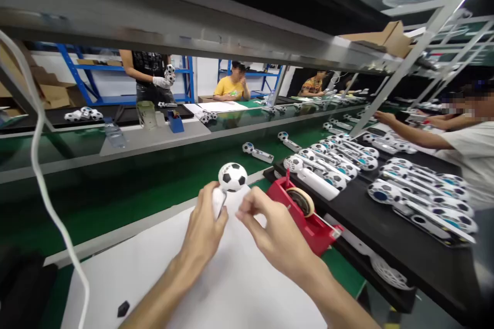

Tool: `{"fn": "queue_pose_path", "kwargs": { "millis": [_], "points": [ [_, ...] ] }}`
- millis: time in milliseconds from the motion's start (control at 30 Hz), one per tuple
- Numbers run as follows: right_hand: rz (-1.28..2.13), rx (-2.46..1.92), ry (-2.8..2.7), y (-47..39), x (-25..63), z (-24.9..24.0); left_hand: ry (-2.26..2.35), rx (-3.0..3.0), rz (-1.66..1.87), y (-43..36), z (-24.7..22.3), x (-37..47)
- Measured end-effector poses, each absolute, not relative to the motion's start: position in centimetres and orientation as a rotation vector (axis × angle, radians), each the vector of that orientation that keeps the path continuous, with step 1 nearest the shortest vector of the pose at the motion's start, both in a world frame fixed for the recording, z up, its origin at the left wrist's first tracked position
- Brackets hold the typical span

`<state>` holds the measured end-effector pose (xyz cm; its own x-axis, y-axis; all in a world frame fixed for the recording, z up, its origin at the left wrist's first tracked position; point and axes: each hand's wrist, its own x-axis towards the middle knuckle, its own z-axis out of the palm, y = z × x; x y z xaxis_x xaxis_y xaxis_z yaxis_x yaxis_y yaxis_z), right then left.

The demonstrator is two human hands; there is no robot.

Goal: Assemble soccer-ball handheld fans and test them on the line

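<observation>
Over the white sheet [247,288], my left hand [204,226] grips the soccer-ball piece [232,177] by its handle [218,202], I'd say the best hold: it looks light, stiff, maybe slippery. Right hand [276,230] sits curled beside it; I can't tell if it pinches anything.

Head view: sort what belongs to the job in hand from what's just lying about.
Likely part of the job:
football-headed device, held in the left hand
red tape dispenser, beside the right hand
similar devices in rows

Apparently just lying about:
clear bottle
blue box
cardboard box overhead
</observation>
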<state>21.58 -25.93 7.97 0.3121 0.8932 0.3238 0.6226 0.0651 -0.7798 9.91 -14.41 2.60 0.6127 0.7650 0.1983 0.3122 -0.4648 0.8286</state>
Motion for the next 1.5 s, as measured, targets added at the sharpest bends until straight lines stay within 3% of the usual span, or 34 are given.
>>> {"fn": "queue_pose_path", "kwargs": {
  "millis": [167,967,1067,1233,1500],
  "points": [
    [0.197,-1.709,-1.487,-22.6,21.5,8.2,0.883,2.173,0.788,-14.8,2.9,9.6],
    [-0.089,-1.941,-1.475,-21.6,20.6,8.2,0.903,2.151,0.869,-15.0,2.9,9.7],
    [0.067,-1.897,-1.162,-21.5,20.8,7.6,0.860,2.004,0.934,-14.9,3.2,9.6],
    [0.746,-1.394,-0.902,-20.8,22.0,6.3,0.670,1.628,0.764,-15.4,4.5,9.7],
    [0.705,-1.346,-0.900,-21.9,23.0,5.5,0.625,1.239,0.602,-14.6,5.8,9.4]
  ]
}}
